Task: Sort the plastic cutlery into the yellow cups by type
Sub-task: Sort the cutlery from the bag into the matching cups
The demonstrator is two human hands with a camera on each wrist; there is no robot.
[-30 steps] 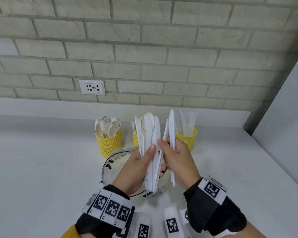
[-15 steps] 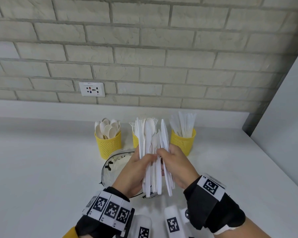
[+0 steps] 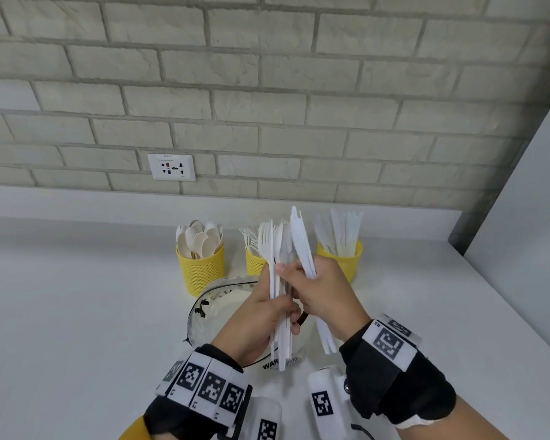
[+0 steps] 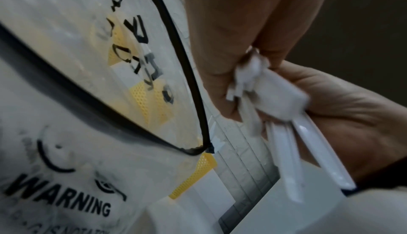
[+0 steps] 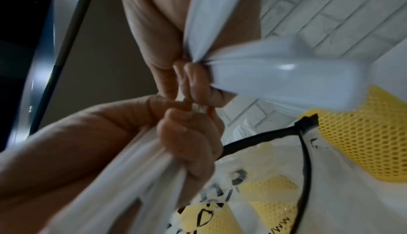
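**Both hands hold white cutlery above the bag**

A white tabletop [image 3: 77,312] runs to a pale brick wall [image 3: 267,90] that carries a white socket plate [image 3: 171,167]. On the tabletop a clear plastic bag [image 3: 210,306] with a black zip edge and a printed "WARNING" lies just in front of three yellow cups in a row near the wall. The left cup [image 3: 200,269] holds spoons, the middle cup [image 3: 254,262] holds forks and is partly hidden behind the hands, and the right cup [image 3: 346,260] holds knives.

Above the bag, the left hand [image 3: 254,322] is curled round a bundle of mixed cutlery [image 3: 280,281], held upright with at least one fork head at the top. Touching it, the right hand [image 3: 324,296] grips a few knives [image 3: 302,242], tilted slightly leftward at their tips, with its thumb reaching across to the bundle in the left hand. Both wrists wear black bands [image 3: 394,369] with square printed markers.
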